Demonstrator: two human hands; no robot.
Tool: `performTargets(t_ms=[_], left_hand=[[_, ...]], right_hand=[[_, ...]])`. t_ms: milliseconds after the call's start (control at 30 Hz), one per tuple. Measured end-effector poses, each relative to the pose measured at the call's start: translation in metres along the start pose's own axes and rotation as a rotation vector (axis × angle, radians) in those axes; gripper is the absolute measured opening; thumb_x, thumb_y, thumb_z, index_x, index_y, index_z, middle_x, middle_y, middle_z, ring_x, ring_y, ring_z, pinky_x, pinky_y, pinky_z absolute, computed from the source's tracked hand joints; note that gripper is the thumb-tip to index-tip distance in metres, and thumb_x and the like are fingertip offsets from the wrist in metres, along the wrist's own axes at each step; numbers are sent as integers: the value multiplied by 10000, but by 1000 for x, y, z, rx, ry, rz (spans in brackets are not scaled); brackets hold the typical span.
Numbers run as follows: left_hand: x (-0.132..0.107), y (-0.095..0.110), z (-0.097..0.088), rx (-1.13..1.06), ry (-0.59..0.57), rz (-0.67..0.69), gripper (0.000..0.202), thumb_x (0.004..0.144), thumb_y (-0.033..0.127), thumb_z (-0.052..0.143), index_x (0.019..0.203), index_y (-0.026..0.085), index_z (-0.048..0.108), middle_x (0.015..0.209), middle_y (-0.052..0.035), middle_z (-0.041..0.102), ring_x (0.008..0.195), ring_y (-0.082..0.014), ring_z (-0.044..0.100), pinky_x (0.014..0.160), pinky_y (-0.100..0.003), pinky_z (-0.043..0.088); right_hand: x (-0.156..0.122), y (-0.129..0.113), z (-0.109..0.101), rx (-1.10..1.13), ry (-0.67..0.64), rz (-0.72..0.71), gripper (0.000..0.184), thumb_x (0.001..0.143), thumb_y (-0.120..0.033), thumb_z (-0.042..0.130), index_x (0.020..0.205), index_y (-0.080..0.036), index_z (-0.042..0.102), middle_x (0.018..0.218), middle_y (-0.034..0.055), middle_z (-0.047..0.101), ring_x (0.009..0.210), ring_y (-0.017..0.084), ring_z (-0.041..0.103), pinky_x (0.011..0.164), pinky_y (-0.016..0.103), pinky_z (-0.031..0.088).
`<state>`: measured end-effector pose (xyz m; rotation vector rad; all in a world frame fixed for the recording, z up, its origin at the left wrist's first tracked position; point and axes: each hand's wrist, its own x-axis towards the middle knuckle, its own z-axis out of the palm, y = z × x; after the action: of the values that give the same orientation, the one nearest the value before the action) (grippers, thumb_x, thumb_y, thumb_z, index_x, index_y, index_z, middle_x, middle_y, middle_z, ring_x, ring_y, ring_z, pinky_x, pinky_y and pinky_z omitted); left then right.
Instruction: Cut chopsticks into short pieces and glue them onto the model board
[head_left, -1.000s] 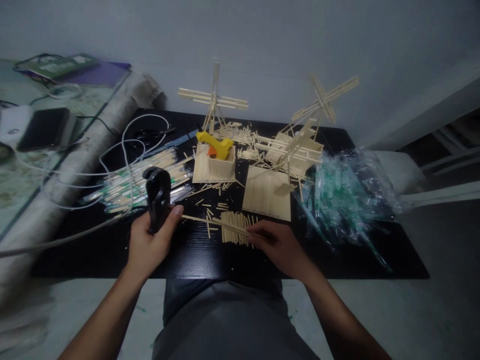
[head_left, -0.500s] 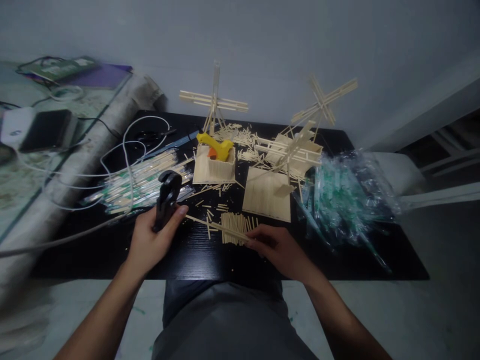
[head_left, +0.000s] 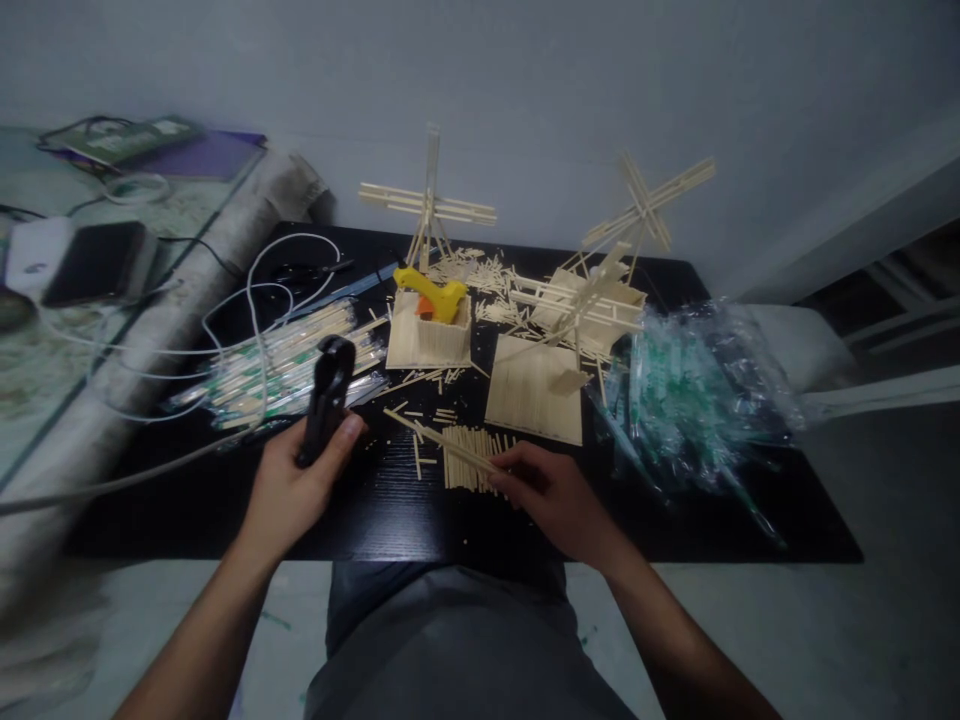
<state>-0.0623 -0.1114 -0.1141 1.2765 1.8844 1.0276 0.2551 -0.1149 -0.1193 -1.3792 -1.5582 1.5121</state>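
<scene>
My left hand (head_left: pixel 304 478) is closed around a black hand tool (head_left: pixel 330 390) with a curved, hooked head; its exact kind is unclear. Thin wooden sticks (head_left: pixel 457 449) are pinched between the thumb and fingers of my right hand (head_left: pixel 551 492). They slant up and leftward, their far end apart from my left hand. Below them, a row of short cut sticks (head_left: pixel 466 474) lies side by side on the black table (head_left: pixel 375 525). A few loose short pieces (head_left: pixel 418 460) are scattered just left of that row.
Windmill-like stick models (head_left: pixel 427 205) stand at the back. A yellow glue gun (head_left: pixel 442 298) rests in a small stick box (head_left: pixel 442 342). Bundled sticks in plastic (head_left: pixel 285 360) lie left under a white cable (head_left: pixel 251 310); crumpled green-and-clear wrappers (head_left: pixel 690 400) lie right. A flat stick panel (head_left: pixel 534 390) is centre-right.
The far end of the sticks has come away from my left hand and sits further right. My left hand has shifted slightly left with the black tool; my right hand has barely moved.
</scene>
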Motion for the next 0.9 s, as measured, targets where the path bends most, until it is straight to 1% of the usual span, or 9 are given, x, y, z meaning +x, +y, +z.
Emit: performTargets(t_ms=[100,167,300,500,567,633,667,800,900], left_hand=[[0,3,-8,90,78,-27,501,858,713,714,826,213,700,617,14,592,569,-178,544,547,-294,433],[-5,7,-7,165,48,20,473,887,698,666,789,236,657,601,13,593,561,-190,554,557,-303,448],[-12,10,-4,263,-283,160,441,911,674,619,827,250,700,621,5,660,541,-199,579,563,-304,451],[-9,9,-6,274,-8,67,428,918,667,609,822,253,658,614,-1,652,600,-226,633,598,-303,497],[-11,8,-2,240,-247,141,417,904,656,630,861,247,696,661,-11,701,614,-228,665,616,-303,511],[-13,7,1,264,-382,172,427,960,647,595,853,249,706,613,0,671,542,-210,612,577,-303,458],[-13,6,2,267,-364,183,430,954,651,604,825,251,696,608,3,661,529,-202,590,562,-302,438],[-15,5,3,248,-51,124,461,960,687,601,808,256,658,600,7,631,529,-199,557,538,-300,419],[-19,7,8,245,-300,198,393,962,617,606,812,257,653,602,11,626,507,-190,534,555,-301,425]], right_hand=[[0,-1,-2,15,14,14,305,966,-494,764,1039,-202,815,735,-26,688,658,157,593,652,301,434],[0,-1,-1,23,15,11,306,964,-500,768,1035,-205,810,731,-29,681,651,154,582,642,299,428],[0,0,0,20,35,5,286,961,-497,769,1004,-217,809,719,-33,668,648,150,558,637,295,418],[0,0,-1,15,38,17,308,952,-526,768,1001,-224,810,712,-33,664,640,151,546,631,293,417],[1,0,-1,2,43,12,307,954,-532,772,991,-230,809,732,-23,682,660,158,561,636,294,417],[1,0,-1,-7,56,10,304,954,-536,778,978,-234,807,739,-18,686,670,160,559,639,295,413],[1,0,0,-5,61,14,303,952,-536,783,974,-234,806,737,-20,681,667,159,552,638,296,410],[2,1,0,28,55,18,323,945,-555,797,972,-233,800,723,-30,655,654,155,530,626,296,404],[2,1,0,32,65,4,341,943,-570,804,968,-230,802,729,-29,652,662,157,533,624,297,404]])
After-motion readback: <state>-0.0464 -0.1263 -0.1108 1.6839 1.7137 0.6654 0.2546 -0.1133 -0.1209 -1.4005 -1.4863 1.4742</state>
